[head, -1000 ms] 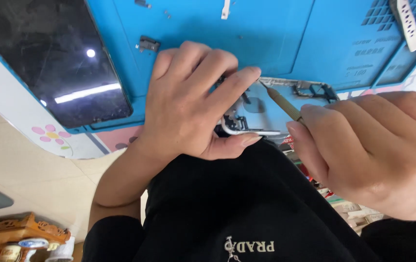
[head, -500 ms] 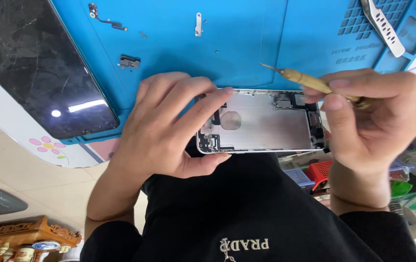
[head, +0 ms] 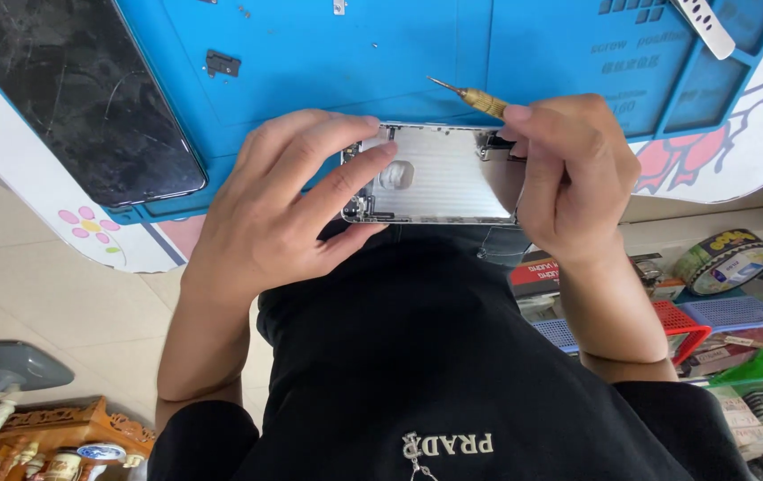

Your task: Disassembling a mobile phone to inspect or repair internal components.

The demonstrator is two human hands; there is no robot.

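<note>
Both hands are on an opened silver phone housing (head: 439,183), held right at the near edge of the bench, half over the blue repair mat (head: 354,53) and half over the person's lap. The left hand (head: 279,209) is clamped on the housing's left end, fingers spread across the top and thumb underneath. The right hand (head: 573,178) grips the right end and also pinches a small brass-handled screwdriver (head: 475,98), tip pointing off toward the far left, lifted clear of the mat.

Room-wise, the mat beyond the housing is mostly open blue surface. A cracked black phone screen (head: 78,98) lies toward the left edge of the bench, well apart from the hands. A small dark bracket (head: 222,63) sits on the mat between the screen and the housing. A white pry tool (head: 709,22) lies up by the far right corner. Off the right edge, lower down, there are red and blue baskets (head: 711,316) and a tape roll (head: 724,258).
</note>
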